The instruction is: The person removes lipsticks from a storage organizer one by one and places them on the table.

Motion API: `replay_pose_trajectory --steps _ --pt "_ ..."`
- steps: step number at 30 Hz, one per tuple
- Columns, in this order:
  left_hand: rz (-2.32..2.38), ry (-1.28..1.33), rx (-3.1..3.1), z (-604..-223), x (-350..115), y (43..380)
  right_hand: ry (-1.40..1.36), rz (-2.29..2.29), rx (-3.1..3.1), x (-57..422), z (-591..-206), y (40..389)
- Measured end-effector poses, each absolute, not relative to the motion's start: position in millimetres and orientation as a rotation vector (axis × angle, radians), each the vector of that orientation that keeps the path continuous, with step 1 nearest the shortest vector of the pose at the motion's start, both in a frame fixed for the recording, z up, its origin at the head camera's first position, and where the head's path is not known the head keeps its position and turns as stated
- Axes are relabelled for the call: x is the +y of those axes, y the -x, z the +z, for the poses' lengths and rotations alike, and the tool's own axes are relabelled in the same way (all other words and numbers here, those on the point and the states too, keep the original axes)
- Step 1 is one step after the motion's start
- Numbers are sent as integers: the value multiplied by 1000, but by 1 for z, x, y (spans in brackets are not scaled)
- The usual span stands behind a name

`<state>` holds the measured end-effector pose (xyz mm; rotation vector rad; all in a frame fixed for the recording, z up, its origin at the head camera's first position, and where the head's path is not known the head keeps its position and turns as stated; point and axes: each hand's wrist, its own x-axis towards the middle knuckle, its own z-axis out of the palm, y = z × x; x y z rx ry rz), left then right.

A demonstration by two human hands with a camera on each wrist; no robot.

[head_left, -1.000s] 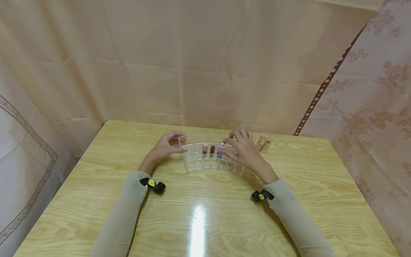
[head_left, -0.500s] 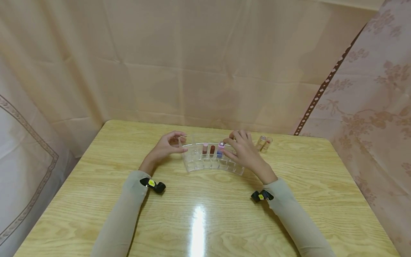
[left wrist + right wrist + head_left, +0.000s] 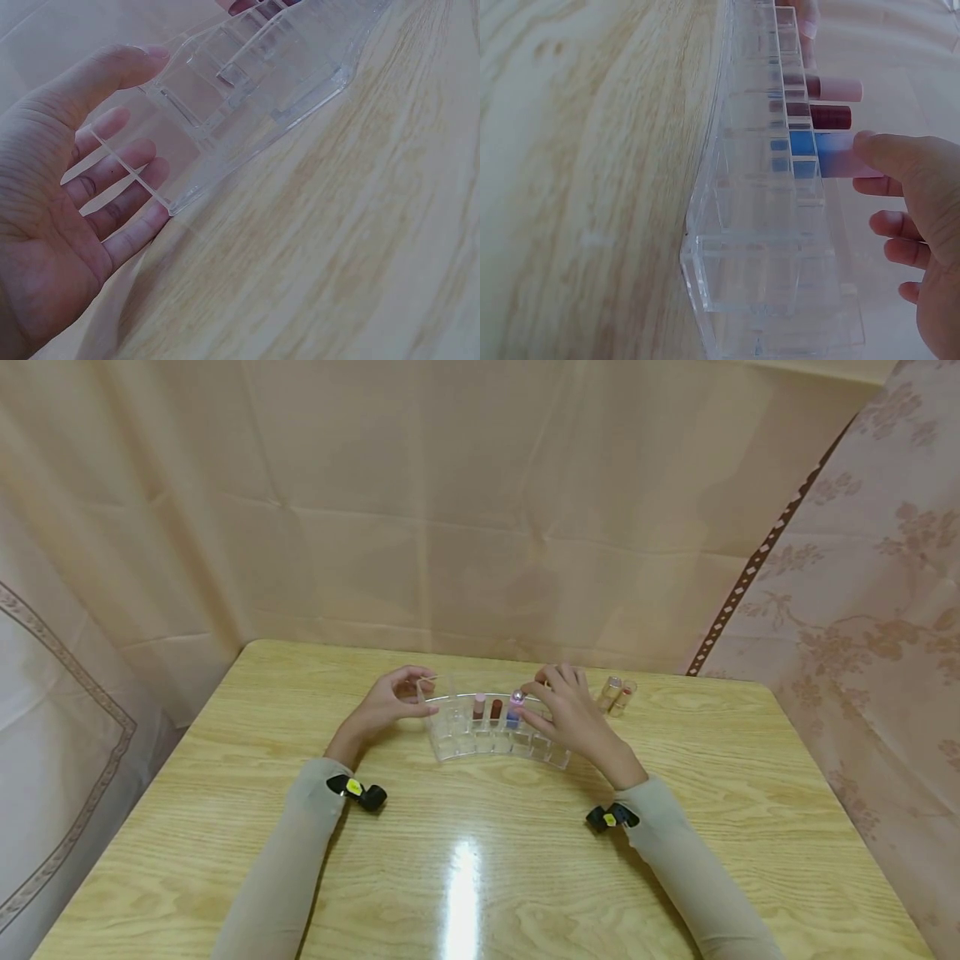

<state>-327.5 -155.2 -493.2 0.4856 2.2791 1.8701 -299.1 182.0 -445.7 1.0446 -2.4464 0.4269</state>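
A curved clear lipstick organizer (image 3: 487, 743) with stepped compartments stands on the table. My left hand (image 3: 392, 700) holds its left end, thumb on the front edge and the other fingers spread behind the clear wall (image 3: 184, 142). With thumb and forefinger my right hand (image 3: 576, 714) pinches the pink upper part of a blue-and-pink lipstick (image 3: 831, 154); its blue lower part sits down in a back-row compartment. Just left of it two more tubes stand in the same row: a dark red lipstick (image 3: 831, 117) and a pink-topped lipstick (image 3: 840, 88).
Behind my right hand, two gold-toned lipsticks with clear caps, one a gold lipstick (image 3: 611, 692) and the other a red-tipped lipstick (image 3: 623, 697), are on the wooden table (image 3: 480, 827). A beige curtain (image 3: 480, 527) hangs beyond the table's far edge.
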Motion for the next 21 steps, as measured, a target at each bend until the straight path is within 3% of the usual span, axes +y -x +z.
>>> replay_pose_trajectory --steps 21 --pt "1846 -496 2295 -494 -157 329 -1029 590 -2532 184 -446 299"
